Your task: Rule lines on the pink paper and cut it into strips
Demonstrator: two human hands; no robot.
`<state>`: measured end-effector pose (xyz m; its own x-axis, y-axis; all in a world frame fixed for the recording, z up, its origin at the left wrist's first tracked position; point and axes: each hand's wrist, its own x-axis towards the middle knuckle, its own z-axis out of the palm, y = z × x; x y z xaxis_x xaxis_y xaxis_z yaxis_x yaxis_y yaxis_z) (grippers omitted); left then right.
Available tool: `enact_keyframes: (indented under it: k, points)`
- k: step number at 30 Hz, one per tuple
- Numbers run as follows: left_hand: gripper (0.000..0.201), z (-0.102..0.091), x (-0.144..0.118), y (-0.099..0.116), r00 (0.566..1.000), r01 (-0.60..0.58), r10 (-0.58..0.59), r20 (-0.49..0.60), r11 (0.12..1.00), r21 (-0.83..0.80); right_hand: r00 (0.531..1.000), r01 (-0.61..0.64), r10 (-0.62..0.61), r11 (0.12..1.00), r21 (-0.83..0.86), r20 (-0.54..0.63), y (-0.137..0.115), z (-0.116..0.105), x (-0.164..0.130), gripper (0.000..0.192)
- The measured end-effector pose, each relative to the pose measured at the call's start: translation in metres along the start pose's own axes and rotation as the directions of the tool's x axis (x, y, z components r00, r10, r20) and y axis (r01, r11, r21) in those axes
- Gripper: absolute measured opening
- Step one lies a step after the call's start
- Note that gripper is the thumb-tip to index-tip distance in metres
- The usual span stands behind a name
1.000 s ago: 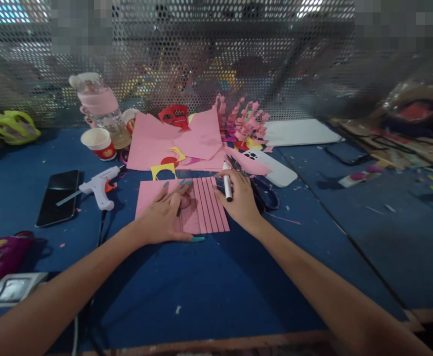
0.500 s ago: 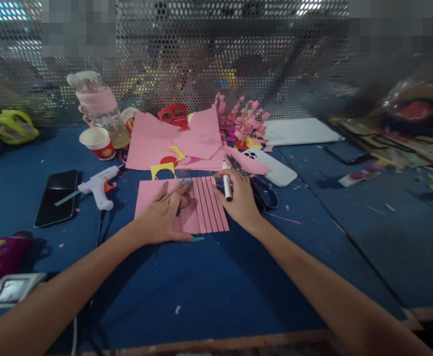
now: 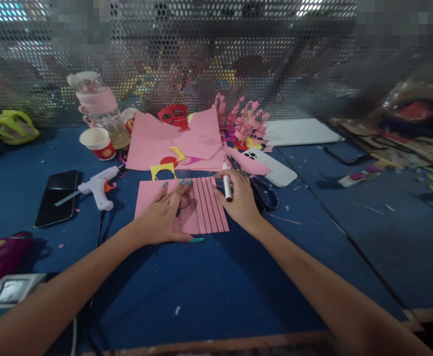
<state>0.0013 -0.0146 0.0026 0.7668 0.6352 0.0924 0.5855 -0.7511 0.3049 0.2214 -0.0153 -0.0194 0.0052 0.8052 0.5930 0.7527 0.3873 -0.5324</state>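
Note:
A sheet of pink paper (image 3: 216, 217) lies on the blue table, its right part ruled with several dark parallel lines. Over it rests a clear ruler (image 3: 194, 215) with a round shape in its middle. My left hand (image 3: 160, 215) presses flat on the ruler and paper, fingers spread and thumb at the near edge. A small dark spot beneath its fingers is unclear. Closed around a white marker with a black end (image 3: 227, 185), my right hand (image 3: 240, 198) is at the sheet's right edge. Dark-handled scissors (image 3: 270, 195) lie partly hidden behind that hand.
On the left are a white glue gun (image 3: 100, 188), a black phone (image 3: 57, 198), a paper cup (image 3: 98, 143) and a bottle (image 3: 98, 101). Pink sheets (image 3: 150, 143), curled paper pieces (image 3: 248, 123) and a white phone (image 3: 274, 168) lie behind the hands. A perforated metal screen (image 3: 201, 49) closes the back.

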Motion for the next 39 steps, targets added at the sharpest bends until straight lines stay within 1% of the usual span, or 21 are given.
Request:
enact_keyframes:
  k: [7, 12, 18, 25, 31, 39]
  points:
    - [0.102, 0.0006, -0.0002, -0.0004, 1.000, -0.001, 0.001, -0.007, 1.000, 0.001, 1.000, -0.006, 0.006, 1.000, -0.001, 0.011, 0.0004, -0.0005, 0.0001, 0.018]
    - [0.105, 0.0009, -0.0002, -0.0007, 1.000, -0.008, 0.008, -0.011, 1.000, 0.003, 1.000, -0.006, 0.006, 1.000, 0.004, 0.014, 0.0000, -0.0007, 0.0004, 0.017]
    - [0.105, 0.0023, -0.0004, -0.0018, 1.000, -0.018, 0.018, -0.019, 1.000, 0.008, 1.000, -0.006, 0.006, 1.000, 0.014, 0.008, 0.0000, -0.0006, 0.0002, 0.020]
    - [0.108, 0.0010, -0.0001, -0.0011, 1.000, 0.005, -0.005, 0.007, 1.000, 0.003, 1.000, -0.016, 0.016, 1.000, 0.014, 0.018, -0.0011, -0.0019, 0.0006, 0.019]
    - [0.109, 0.0005, -0.0003, -0.0006, 1.000, 0.003, -0.003, 0.007, 1.000, 0.005, 0.999, -0.020, 0.020, 1.000, 0.016, 0.025, -0.0013, -0.0024, 0.0009, 0.020]
    - [0.105, 0.0003, -0.0006, 0.0002, 1.000, 0.002, -0.002, -0.011, 1.000, -0.016, 0.999, -0.027, 0.026, 1.000, 0.005, 0.035, -0.0011, -0.0022, 0.0006, 0.021]
